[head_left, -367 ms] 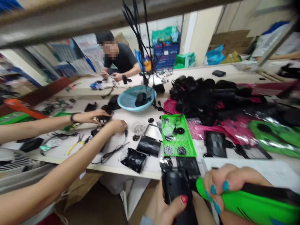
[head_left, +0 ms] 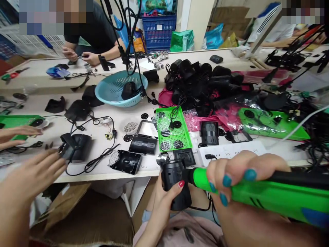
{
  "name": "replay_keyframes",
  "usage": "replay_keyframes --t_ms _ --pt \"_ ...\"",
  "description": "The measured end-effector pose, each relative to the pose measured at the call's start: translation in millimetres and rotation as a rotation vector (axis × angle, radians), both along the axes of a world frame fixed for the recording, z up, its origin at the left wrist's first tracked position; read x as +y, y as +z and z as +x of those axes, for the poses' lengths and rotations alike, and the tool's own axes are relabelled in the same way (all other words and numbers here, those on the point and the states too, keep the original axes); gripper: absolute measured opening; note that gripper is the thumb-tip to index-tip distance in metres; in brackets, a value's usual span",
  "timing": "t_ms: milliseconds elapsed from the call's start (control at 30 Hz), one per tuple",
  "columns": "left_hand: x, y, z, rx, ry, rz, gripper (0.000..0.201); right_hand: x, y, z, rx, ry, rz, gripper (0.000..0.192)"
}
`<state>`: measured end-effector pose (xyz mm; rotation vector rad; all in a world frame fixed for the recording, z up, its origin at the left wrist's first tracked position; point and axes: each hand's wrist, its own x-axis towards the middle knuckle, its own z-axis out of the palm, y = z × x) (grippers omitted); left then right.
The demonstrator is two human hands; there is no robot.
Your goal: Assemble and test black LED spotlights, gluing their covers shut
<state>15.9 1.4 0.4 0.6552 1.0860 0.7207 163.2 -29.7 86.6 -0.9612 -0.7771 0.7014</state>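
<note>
While the black cylindrical plastic housing [head_left: 171, 174] is held off the white-topped bench [head_left: 149, 168], just before its near edge, its barrel is clasped by the left hand [head_left: 163, 196], thumb pressed on; the fingers behind are mostly hidden. It is judged light, stiff and slippery, best gripped around the barrel. By the curled fingers of the right hand [head_left: 246, 168], the thick green-and-black driver [head_left: 280, 195], probably heavier, is gripped, its black nose at the housing's side.

The perforated tray [head_left: 187, 129] is glossy green plastic; left of it, the basin [head_left: 109, 90] is smooth blue plastic; right, shiny crinkled clear film [head_left: 244, 102]. In front, the casing [head_left: 170, 174] looks smooth black plastic, the tool [head_left: 259, 195] glossy green.
</note>
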Motion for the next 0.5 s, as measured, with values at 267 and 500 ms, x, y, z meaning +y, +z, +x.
replay_keyframes --t_ms 267,500 --pt "0.2 3.6 1.7 0.024 -0.022 0.117 0.058 17.8 -1.2 -17.2 0.105 0.155 0.103 0.046" --pt "-1.5 5.9 -2.9 0.042 -0.046 0.139 0.053 19.1 8.7 -23.9 0.174 0.109 -0.006 0.022"
